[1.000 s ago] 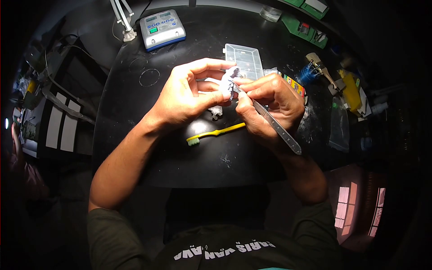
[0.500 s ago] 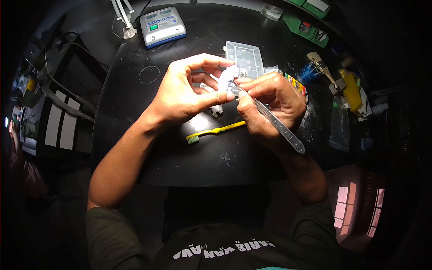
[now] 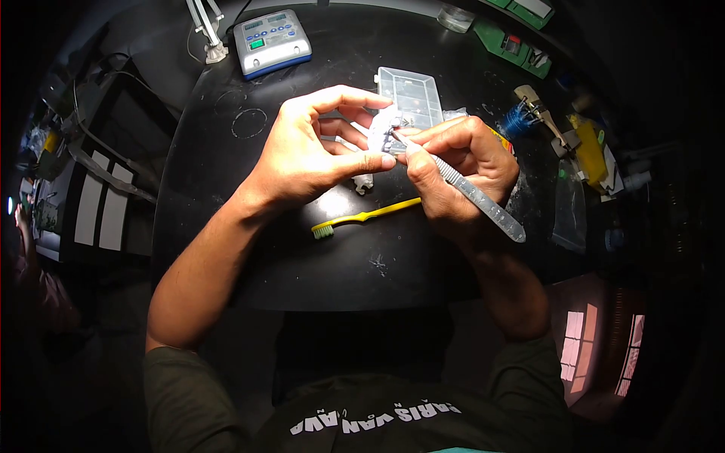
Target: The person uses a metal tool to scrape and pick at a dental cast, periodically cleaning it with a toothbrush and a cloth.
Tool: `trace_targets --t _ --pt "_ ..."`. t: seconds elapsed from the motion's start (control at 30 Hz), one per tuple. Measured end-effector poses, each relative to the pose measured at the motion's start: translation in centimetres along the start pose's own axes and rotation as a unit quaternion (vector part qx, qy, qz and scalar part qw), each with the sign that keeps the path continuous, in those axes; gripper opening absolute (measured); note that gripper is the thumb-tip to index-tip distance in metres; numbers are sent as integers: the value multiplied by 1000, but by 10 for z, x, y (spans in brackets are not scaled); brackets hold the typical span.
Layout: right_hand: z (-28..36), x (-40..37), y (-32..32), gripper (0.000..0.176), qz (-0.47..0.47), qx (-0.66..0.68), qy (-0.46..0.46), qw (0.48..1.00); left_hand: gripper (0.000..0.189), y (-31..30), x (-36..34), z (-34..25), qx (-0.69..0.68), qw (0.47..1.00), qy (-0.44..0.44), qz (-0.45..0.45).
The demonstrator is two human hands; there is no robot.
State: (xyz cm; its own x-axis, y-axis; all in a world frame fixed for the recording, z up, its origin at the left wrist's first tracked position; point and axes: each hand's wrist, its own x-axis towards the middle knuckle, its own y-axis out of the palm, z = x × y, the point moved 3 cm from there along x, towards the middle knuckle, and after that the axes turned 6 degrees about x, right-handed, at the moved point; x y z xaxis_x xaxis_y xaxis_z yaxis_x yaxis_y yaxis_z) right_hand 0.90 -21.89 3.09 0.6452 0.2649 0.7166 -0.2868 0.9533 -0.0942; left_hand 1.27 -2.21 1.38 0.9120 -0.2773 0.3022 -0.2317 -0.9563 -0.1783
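Head view: against the frame of half a second ago, the two hands are found slightly farther out over the black table (image 3: 226,226), and the free end of the flat metal tool (image 3: 483,202) is seen higher and more to the right than before. The yellow toothbrush (image 3: 362,219) is left where it lay, on the table just near of the hands.

The pale grey piece (image 3: 384,128) is held above the table, at the centre of the scene, in front of the clear compartment box (image 3: 414,87). It is clamped by the left hand (image 3: 302,155), with the thumb pressed on its near side and the forefinger stretched over its far side. Its shape is mostly hidden by the fingers, so its facing cannot be told.

The flat metal tool is gripped by the right hand (image 3: 464,174), whose fingers are closed around its front part. Its long axis is set on a diagonal: the working tip points far and left, touching the pale grey piece, while the blunt end sticks out near and right past the heel of the hand.

A grey control unit (image 3: 270,41) is seen at the far left edge of the table, and a blue wire spool (image 3: 518,121) to the right of the hands.
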Motion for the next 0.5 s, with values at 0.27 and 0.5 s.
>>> trace_targets --t 0.27,0.5 --pt "-2 -1 0 10 1 35 15 999 62 0 0 0 11 1000 -8 -8" --pt "-3 -3 1 10 5 25 10 1000 63 0 -1 0 9 1000 8 -18"
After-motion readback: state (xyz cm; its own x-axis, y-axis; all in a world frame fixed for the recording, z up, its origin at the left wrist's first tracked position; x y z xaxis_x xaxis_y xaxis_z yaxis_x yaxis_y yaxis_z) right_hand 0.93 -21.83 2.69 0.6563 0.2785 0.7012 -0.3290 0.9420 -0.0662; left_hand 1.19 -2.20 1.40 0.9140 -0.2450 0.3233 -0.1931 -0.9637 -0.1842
